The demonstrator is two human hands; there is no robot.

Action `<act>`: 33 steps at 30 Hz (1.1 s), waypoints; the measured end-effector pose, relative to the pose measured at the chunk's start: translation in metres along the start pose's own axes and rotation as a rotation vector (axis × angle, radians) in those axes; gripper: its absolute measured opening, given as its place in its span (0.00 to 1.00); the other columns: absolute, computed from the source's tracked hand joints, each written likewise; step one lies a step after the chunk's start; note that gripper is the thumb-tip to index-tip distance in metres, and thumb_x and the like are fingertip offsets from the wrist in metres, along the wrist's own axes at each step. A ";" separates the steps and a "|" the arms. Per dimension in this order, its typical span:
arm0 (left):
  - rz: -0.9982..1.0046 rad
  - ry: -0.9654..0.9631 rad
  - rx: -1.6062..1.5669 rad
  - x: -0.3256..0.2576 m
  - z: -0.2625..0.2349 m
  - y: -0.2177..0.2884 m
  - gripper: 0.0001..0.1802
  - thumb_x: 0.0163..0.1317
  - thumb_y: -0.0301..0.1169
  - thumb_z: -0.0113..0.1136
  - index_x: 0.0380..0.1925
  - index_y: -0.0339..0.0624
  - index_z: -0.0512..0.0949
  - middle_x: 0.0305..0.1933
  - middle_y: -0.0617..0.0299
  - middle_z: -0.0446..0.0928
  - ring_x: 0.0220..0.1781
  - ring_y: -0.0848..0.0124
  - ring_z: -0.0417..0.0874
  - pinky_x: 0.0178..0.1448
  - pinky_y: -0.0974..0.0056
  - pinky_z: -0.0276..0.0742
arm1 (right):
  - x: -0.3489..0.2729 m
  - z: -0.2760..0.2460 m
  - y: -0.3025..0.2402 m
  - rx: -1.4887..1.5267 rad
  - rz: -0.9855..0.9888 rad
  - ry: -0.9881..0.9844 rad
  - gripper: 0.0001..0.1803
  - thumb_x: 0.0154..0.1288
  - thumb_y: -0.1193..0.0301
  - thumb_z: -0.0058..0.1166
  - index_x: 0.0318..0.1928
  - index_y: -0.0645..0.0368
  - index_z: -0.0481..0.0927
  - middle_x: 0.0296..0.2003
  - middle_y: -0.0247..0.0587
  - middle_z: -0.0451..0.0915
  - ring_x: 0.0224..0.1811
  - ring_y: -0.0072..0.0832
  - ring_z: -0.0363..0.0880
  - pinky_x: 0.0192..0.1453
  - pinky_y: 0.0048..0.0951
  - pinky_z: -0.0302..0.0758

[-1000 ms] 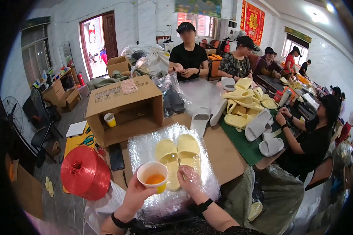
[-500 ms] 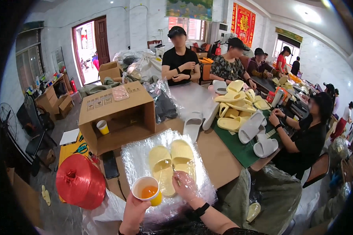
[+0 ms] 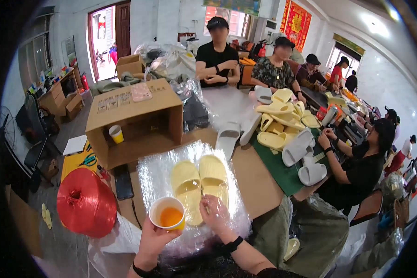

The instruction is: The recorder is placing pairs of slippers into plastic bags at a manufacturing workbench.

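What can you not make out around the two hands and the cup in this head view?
- Head view: the left hand covers the side and base of the yellow paper cup of orange liquid.
- The right hand hides the heel of one pale yellow foam slipper.
- Both forearms are cut off by the lower edge.

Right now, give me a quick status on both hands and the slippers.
Left hand holds paper cup of orange liquid. Right hand rests on plastic wrap beside yellow slippers. Red twine spool sits left, apart.
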State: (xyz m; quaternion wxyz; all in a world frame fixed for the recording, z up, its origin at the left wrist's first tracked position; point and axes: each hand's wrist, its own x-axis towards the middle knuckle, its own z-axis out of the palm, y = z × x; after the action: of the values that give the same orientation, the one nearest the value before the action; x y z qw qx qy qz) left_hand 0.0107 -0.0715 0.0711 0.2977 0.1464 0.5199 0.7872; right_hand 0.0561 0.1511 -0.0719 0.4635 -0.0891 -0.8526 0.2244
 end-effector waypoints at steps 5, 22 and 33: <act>0.073 -0.060 0.123 -0.002 0.010 0.027 0.46 0.44 0.13 0.76 0.66 0.35 0.65 0.63 0.56 0.75 0.66 0.66 0.77 0.69 0.59 0.74 | 0.004 0.000 0.000 -0.001 0.042 -0.014 0.10 0.57 0.81 0.65 0.38 0.58 0.80 0.40 0.47 0.85 0.45 0.41 0.85 0.42 0.37 0.84; 0.619 -0.775 0.197 -0.008 0.088 0.109 0.24 0.71 0.37 0.59 0.60 0.35 0.70 0.55 0.31 0.79 0.57 0.41 0.83 0.62 0.45 0.80 | 0.015 -0.015 -0.020 -0.010 0.040 0.058 0.11 0.56 0.80 0.65 0.39 0.59 0.80 0.40 0.44 0.83 0.40 0.41 0.84 0.42 0.35 0.83; 0.875 -1.002 0.182 0.007 0.094 0.109 0.31 0.67 0.35 0.65 0.65 0.29 0.69 0.65 0.35 0.74 0.65 0.44 0.78 0.67 0.50 0.71 | -0.012 0.010 0.006 0.077 0.171 0.011 0.13 0.56 0.81 0.64 0.42 0.59 0.79 0.42 0.45 0.82 0.41 0.42 0.84 0.42 0.38 0.82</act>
State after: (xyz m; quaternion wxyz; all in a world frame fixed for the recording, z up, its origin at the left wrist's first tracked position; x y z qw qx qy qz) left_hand 0.0216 -0.0289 0.2085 0.1428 0.7160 0.2757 0.6253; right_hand 0.0538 0.1487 -0.0880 0.4506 -0.1448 -0.8299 0.2954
